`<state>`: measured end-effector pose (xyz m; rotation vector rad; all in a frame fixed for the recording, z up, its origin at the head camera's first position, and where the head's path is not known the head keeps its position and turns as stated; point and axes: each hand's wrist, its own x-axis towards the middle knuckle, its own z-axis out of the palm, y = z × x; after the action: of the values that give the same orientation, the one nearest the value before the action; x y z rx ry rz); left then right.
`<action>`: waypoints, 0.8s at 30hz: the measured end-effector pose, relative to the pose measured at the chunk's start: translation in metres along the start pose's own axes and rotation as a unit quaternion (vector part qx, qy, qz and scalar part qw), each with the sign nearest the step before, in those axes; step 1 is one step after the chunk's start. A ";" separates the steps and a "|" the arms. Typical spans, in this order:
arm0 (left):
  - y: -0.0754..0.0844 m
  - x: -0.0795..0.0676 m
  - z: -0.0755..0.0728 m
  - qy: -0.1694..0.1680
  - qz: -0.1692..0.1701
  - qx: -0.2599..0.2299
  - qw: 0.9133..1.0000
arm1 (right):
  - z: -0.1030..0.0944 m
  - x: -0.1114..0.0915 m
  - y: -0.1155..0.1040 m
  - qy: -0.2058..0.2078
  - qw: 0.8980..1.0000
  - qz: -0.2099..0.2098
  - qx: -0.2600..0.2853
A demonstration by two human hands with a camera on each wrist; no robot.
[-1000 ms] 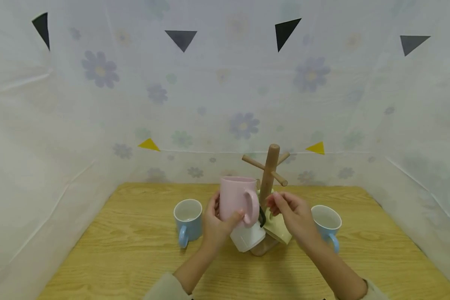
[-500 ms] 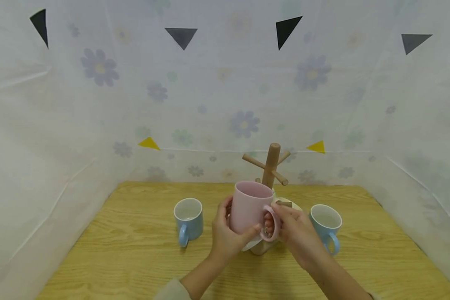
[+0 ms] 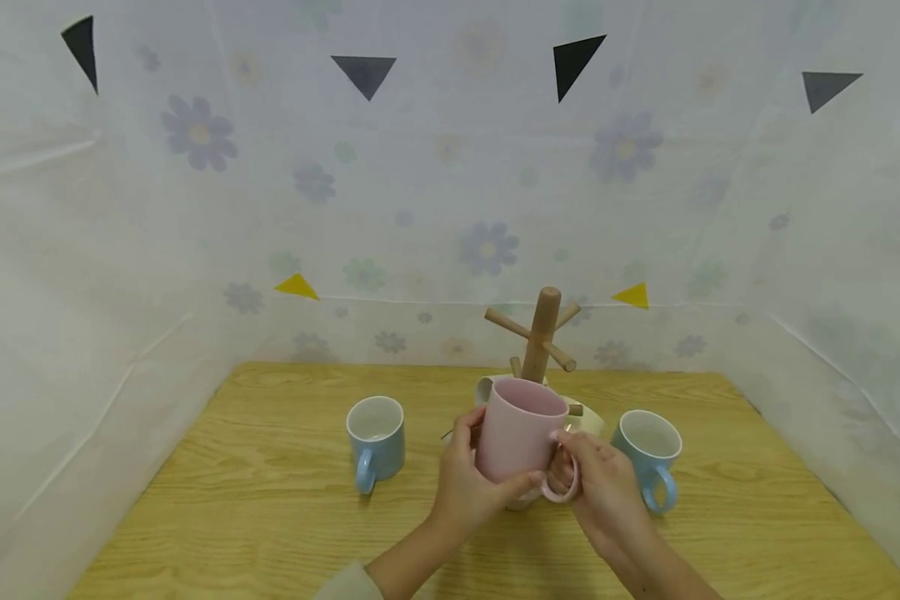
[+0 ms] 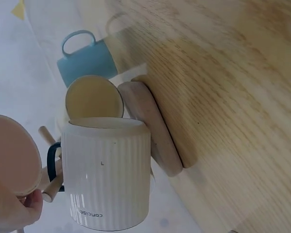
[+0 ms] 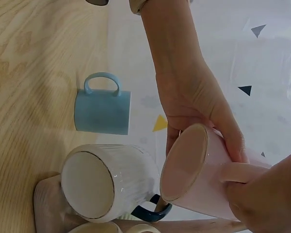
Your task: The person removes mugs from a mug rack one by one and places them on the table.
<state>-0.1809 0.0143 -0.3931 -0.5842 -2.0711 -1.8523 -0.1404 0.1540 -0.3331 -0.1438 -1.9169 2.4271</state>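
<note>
Head view: a pink mug [image 3: 521, 437] is held above the table [image 3: 247, 517], in front of a wooden mug tree [image 3: 546, 325]. Its body is gripped by the curled fingers of the left hand [image 3: 471, 487]; its handle [image 3: 561, 497] is pinched by the right hand [image 3: 607, 487]. Glazed ceramic is assumed: stiff, moderately heavy, somewhat slippery on the smooth wall, liable to chip if knocked against the pegs or the ribbed white mug [image 4: 106, 174] hung there. Hold is judged best taken at the handle, with the body supported. The table is wood-grained and seems flat; a blue mug [image 3: 378, 442] is stood to the left, another blue mug [image 3: 648, 458] to the right. The space is enclosed by pale flower-printed sheeting [image 3: 420, 183], marked with black, grey and yellow triangles.
</note>
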 end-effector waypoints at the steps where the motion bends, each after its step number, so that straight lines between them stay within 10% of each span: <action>1: 0.000 0.000 0.000 -0.007 0.003 0.007 1.000 | -0.001 0.000 0.001 -0.002 1.000 -0.010 0.005; 9: -0.006 0.001 -0.007 -0.020 0.098 0.081 0.992 | -0.025 0.002 0.008 -0.031 0.996 -0.078 0.019; 14: -0.008 0.007 -0.012 0.004 0.079 0.191 0.978 | -0.045 0.004 0.007 -0.041 0.995 -0.094 0.023; 20: -0.013 0.021 -0.009 0.005 0.131 0.376 0.917 | -0.063 0.004 0.000 -0.020 0.995 -0.097 0.025; 24: -0.018 0.029 -0.006 0.019 0.202 0.489 0.848 | -0.076 0.004 -0.002 0.004 0.993 -0.112 0.040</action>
<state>-0.2153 0.0093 -0.3942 -0.5965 -2.2656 -0.4307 -0.1365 0.2280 -0.3487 0.0628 -1.7251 2.3445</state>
